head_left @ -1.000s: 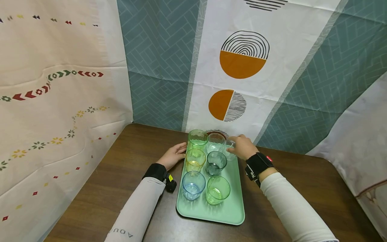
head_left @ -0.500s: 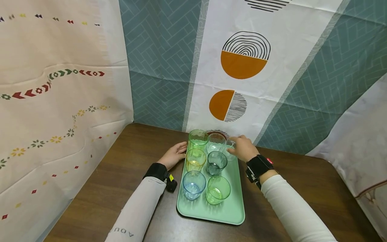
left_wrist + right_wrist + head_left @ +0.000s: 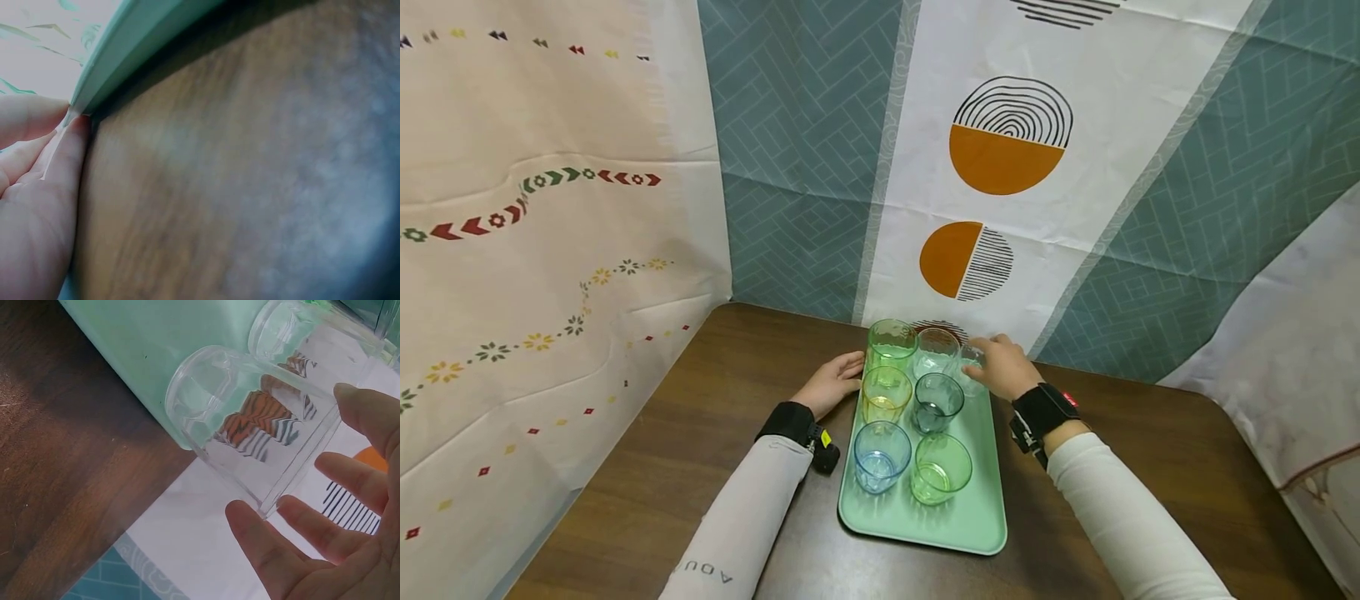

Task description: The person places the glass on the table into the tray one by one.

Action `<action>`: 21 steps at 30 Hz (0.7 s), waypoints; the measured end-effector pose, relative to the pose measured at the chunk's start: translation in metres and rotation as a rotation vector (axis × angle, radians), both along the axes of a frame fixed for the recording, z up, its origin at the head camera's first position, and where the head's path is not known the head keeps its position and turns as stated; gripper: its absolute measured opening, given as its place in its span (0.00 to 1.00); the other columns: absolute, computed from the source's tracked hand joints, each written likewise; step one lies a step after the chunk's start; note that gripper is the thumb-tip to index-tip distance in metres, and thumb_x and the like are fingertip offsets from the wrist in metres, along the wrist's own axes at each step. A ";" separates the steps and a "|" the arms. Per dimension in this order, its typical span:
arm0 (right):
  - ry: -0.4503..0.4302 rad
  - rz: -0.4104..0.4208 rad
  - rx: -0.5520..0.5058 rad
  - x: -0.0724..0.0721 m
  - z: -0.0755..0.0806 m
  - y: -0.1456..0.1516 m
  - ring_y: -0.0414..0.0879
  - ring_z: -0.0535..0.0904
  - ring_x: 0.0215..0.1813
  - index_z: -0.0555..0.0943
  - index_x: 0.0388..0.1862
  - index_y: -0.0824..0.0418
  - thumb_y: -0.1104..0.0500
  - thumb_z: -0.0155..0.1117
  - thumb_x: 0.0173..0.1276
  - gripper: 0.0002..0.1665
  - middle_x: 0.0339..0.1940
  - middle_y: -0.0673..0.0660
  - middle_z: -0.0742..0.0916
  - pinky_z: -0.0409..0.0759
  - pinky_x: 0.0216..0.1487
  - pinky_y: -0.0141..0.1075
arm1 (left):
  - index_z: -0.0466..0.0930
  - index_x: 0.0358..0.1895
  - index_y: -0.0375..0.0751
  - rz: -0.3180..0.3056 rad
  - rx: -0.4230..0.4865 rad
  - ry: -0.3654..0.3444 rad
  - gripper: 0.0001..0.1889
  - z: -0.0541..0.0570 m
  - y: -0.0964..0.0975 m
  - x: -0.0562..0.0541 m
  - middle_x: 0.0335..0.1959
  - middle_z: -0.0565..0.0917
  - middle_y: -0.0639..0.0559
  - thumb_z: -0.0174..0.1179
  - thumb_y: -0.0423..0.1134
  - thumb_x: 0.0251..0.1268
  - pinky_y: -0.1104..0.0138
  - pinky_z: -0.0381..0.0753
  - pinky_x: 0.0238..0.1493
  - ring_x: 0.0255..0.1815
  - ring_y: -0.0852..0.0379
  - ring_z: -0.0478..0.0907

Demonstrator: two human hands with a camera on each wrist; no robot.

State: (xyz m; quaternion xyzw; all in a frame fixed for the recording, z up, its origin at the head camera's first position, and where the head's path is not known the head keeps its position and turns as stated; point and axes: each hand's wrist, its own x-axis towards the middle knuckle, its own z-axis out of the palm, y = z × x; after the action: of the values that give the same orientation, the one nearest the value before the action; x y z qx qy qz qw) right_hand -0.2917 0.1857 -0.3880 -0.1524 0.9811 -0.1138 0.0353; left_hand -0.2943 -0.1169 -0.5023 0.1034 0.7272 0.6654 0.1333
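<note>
My left hand [image 3: 827, 387] is at the left edge of a pale green tray [image 3: 925, 529]; in the left wrist view its fingertips pinch the tray's rim [image 3: 103, 69]. With my right hand [image 3: 1006, 368] I hold a clear drinking glass [image 3: 219, 419] by its rim, fingertips spread around it. That glass stands upright at the tray's far right corner. Beside it are another clear glass [image 3: 936, 358] and a green glass [image 3: 892, 346]. Nearer on the tray stand a yellow glass [image 3: 886, 396], a dark grey glass [image 3: 937, 404], a blue glass [image 3: 881, 458] and a light green glass [image 3: 941, 471].
The tray lies on a brown wooden table [image 3: 700, 433]. Behind the table's far edge hangs a teal and white cloth [image 3: 797, 167] with printed circles. A patterned cream cloth [image 3: 572, 233] hangs on the left, a pale one [image 3: 1300, 350] on the right.
The head view shifts very slightly. Both hands, the tray and the glasses stay in place.
</note>
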 end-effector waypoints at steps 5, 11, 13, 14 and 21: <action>-0.005 0.018 -0.028 0.000 -0.001 0.004 0.74 0.73 0.62 0.70 0.73 0.68 0.53 0.64 0.75 0.34 0.67 0.78 0.72 0.77 0.57 0.62 | 0.52 0.79 0.29 -0.002 0.000 -0.009 0.32 0.002 0.001 0.001 0.78 0.60 0.34 0.51 0.24 0.76 0.53 0.61 0.76 0.79 0.43 0.57; 0.022 0.066 -0.061 0.006 0.006 0.017 0.74 0.72 0.63 0.73 0.71 0.68 0.55 0.63 0.76 0.30 0.65 0.78 0.73 0.76 0.58 0.63 | 0.51 0.79 0.28 -0.014 0.002 -0.007 0.32 0.004 0.001 0.002 0.78 0.59 0.33 0.49 0.24 0.77 0.52 0.61 0.76 0.79 0.42 0.57; 0.038 0.074 -0.068 0.009 0.010 0.023 0.73 0.74 0.62 0.74 0.71 0.68 0.57 0.63 0.75 0.29 0.64 0.77 0.74 0.76 0.57 0.62 | 0.51 0.79 0.28 -0.016 0.002 -0.001 0.32 0.005 0.001 0.003 0.78 0.59 0.33 0.49 0.24 0.77 0.52 0.61 0.76 0.79 0.42 0.57; 0.048 0.079 -0.069 0.011 0.012 0.025 0.73 0.75 0.60 0.74 0.70 0.68 0.57 0.63 0.75 0.29 0.63 0.77 0.74 0.77 0.56 0.62 | 0.51 0.79 0.28 -0.017 0.003 0.001 0.32 0.005 0.001 0.003 0.78 0.59 0.33 0.49 0.24 0.77 0.52 0.61 0.76 0.79 0.42 0.57; 0.046 0.112 -0.056 0.027 0.022 0.046 0.72 0.75 0.59 0.77 0.65 0.72 0.59 0.65 0.73 0.27 0.59 0.76 0.77 0.76 0.56 0.62 | 0.50 0.79 0.28 -0.010 -0.010 0.004 0.32 0.006 0.000 0.005 0.78 0.59 0.33 0.49 0.24 0.77 0.52 0.61 0.75 0.79 0.42 0.57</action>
State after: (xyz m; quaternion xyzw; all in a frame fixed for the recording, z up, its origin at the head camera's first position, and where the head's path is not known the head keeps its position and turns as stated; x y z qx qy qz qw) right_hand -0.2642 0.2318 -0.3663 -0.2104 0.9681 -0.1356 0.0146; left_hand -0.2895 -0.1164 -0.4963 0.1078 0.7301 0.6610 0.1360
